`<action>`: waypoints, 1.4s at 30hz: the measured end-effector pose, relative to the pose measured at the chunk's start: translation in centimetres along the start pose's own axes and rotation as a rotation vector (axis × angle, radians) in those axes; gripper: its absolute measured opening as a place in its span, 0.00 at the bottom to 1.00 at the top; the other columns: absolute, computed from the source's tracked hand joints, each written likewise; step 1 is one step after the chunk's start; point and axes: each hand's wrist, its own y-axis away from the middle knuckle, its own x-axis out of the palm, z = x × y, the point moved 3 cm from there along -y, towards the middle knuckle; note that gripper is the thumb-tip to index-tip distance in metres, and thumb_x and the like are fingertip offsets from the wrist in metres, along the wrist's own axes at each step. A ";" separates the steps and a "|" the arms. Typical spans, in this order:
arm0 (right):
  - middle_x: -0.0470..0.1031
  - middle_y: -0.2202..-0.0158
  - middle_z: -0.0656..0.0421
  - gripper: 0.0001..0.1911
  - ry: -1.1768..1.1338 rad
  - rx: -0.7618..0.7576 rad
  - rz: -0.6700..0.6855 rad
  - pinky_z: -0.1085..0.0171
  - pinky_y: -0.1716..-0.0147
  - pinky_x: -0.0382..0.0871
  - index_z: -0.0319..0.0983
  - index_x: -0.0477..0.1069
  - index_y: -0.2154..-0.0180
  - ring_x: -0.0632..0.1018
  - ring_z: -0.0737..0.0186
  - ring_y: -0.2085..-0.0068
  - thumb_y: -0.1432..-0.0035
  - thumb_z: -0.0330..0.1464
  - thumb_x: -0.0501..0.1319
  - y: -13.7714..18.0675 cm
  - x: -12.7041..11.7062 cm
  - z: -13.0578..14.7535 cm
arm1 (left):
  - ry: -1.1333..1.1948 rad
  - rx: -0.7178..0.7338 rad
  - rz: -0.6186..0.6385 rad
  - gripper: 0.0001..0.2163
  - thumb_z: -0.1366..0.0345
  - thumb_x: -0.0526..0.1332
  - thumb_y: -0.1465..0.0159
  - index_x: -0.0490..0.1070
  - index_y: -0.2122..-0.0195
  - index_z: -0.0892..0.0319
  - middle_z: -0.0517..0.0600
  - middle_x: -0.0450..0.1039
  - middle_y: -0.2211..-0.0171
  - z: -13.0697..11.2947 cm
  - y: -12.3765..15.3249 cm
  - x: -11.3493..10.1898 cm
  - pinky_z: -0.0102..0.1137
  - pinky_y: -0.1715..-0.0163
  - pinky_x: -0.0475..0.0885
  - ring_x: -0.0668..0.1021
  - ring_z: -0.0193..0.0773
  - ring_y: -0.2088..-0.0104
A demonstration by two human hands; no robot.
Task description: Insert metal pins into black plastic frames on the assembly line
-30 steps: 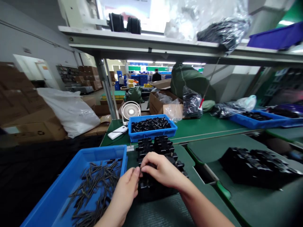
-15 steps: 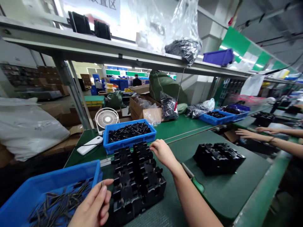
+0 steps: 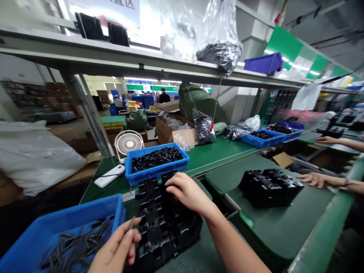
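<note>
A black moulded plastic assembly [image 3: 155, 223], made of several blocks in two rows, lies on the green bench before me. My left hand [image 3: 118, 242] is closed beside its near left side, pinching a thin metal pin [image 3: 132, 222] that points upward. Over the far right part of the assembly, my right hand [image 3: 189, 191] is bent down with thumb and fingers drawn together. Whatever is between those fingertips is too small to make out. To the left, a blue bin [image 3: 82, 208] holds many thin dark pins [image 3: 76, 246].
Behind the assembly, a blue tray [image 3: 159, 170] contains small black pieces, near a white fan [image 3: 129, 144]. A second black assembly [image 3: 270, 187] sits on a green board at right, with a co-worker's hand [image 3: 315, 179] beside it. A shelf [image 3: 148, 62] crosses overhead.
My right hand has moved left and inward over the far part of the assembly. My left hand still pinches the pin, now more visible. At right, the co-worker's hand has come down beside the second assembly.
</note>
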 end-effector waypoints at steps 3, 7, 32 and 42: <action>0.72 0.63 0.60 0.11 -0.163 -0.129 0.094 0.67 0.55 0.63 0.39 0.72 0.63 0.70 0.66 0.58 0.36 0.38 0.55 0.5 0.9 4.4 | -0.207 0.012 0.028 0.26 0.43 0.56 0.42 0.69 0.49 0.55 0.49 0.73 0.67 -1.2 0.7 0.7 0.30 0.68 0.71 0.72 0.37 0.71; 0.71 0.66 0.58 0.14 -0.133 -0.187 0.146 0.67 0.61 0.64 0.37 0.70 0.66 0.69 0.64 0.61 0.36 0.41 0.54 1.0 2.7 7.1 | -0.380 0.030 0.014 0.25 0.45 0.54 0.41 0.71 0.50 0.56 0.48 0.71 0.72 -1.9 0.9 0.8 0.32 0.65 0.71 0.73 0.41 0.69; 0.67 0.68 0.60 0.11 -0.434 -0.110 0.027 0.66 0.62 0.63 0.38 0.64 0.72 0.68 0.66 0.64 0.35 0.32 0.54 0.4 2.7 6.5 | 0.414 -0.181 -0.031 0.20 0.54 0.63 0.42 0.66 0.51 0.56 0.37 0.52 0.84 -4.8 2.4 0.0 0.18 0.91 0.48 0.50 0.24 0.86; 0.69 0.67 0.60 0.07 -0.521 -0.119 0.100 0.68 0.62 0.64 0.38 0.67 0.69 0.70 0.67 0.63 0.38 0.29 0.57 0.8 3.3 7.7 | 0.529 -0.144 -0.089 0.11 0.65 0.61 0.38 0.72 0.56 0.62 0.48 0.66 0.70 -5.0 2.2 -0.7 0.24 0.74 0.70 0.69 0.29 0.72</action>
